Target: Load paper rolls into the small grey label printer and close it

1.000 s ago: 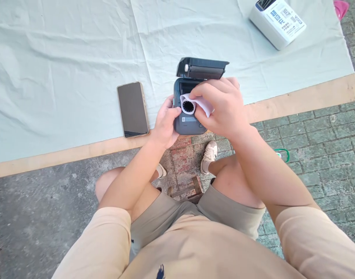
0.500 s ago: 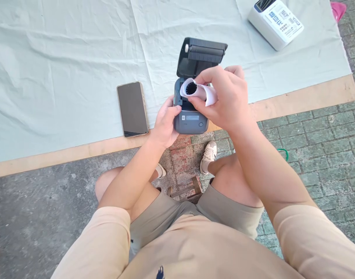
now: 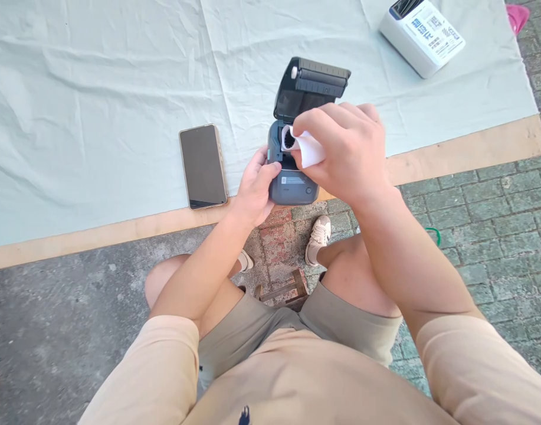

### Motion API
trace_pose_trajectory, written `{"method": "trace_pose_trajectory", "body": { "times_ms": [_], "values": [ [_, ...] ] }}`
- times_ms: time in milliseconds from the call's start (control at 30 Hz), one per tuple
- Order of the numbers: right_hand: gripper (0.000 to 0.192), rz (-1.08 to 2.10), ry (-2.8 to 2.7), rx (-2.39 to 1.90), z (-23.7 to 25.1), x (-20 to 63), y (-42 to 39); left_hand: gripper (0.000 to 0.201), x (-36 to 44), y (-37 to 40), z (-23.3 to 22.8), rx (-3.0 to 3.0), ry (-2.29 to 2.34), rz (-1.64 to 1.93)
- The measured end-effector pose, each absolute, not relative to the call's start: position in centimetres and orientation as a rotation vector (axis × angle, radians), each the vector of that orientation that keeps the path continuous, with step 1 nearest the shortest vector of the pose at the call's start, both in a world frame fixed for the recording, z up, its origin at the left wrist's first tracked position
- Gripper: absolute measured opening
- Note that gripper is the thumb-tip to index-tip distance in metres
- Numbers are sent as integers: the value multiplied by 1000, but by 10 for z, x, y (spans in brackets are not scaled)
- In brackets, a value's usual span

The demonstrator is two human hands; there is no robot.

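While left hand (image 3: pixel 255 189) steadies printer (image 3: pixel 292 183).

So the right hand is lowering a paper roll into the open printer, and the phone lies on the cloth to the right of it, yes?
Not quite: in the head view the phone lies left of the printer, not right. The right hand does hold the paper roll at the open printer.
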State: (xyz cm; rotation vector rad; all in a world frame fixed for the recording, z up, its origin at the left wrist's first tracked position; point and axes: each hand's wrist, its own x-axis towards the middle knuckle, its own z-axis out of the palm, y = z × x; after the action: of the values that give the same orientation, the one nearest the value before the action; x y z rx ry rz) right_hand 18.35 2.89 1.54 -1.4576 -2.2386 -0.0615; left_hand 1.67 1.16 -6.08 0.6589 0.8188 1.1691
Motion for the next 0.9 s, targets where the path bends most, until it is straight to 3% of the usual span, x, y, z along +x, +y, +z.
{"method": "trace_pose_trajectory", "body": {
  "times_ms": [167,433,700,900],
  "values": [
    [19,-68,-2217,-1462,18,189,31,54,16,10,-59,675,823,1136],
    [36,226,-2399,-1666,19,182,31,55,17,12,-60,704,851,1157],
    [16,21,-2288,-1523,10,190,34,53,16,11,-56,696,861,1132],
    [8,192,-2198,-1368,-4,197,39,48,16,11,-57,730,900,1148]
  ]
}}
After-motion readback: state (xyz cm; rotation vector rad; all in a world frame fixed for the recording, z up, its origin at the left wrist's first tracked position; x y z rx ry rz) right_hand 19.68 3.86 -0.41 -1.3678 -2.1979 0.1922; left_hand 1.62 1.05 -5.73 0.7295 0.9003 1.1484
